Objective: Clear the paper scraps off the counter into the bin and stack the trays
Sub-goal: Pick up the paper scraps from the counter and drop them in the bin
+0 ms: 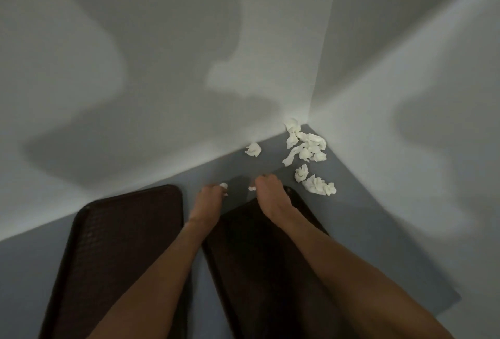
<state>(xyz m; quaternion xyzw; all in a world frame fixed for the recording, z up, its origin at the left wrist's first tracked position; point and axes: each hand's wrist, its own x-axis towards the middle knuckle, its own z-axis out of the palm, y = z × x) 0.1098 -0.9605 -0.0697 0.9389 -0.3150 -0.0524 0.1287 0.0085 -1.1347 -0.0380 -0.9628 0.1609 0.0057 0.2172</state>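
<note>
Many soft, feather-light paper scraps (305, 149) sit crumpled in the counter (365, 230) corner beyond the left tray (121, 257) and right tray (243, 271), easy to bunch by pinching, we judge, while our left hand (207, 203) pinches one small piece (224, 185) and our right hand (270, 198) another piece (252, 188).

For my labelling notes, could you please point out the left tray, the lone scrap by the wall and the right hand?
left tray (121, 244), head view, mesh floor.
lone scrap (253, 149), head view, its middle.
right hand (270, 198), head view, back of hand.
</note>
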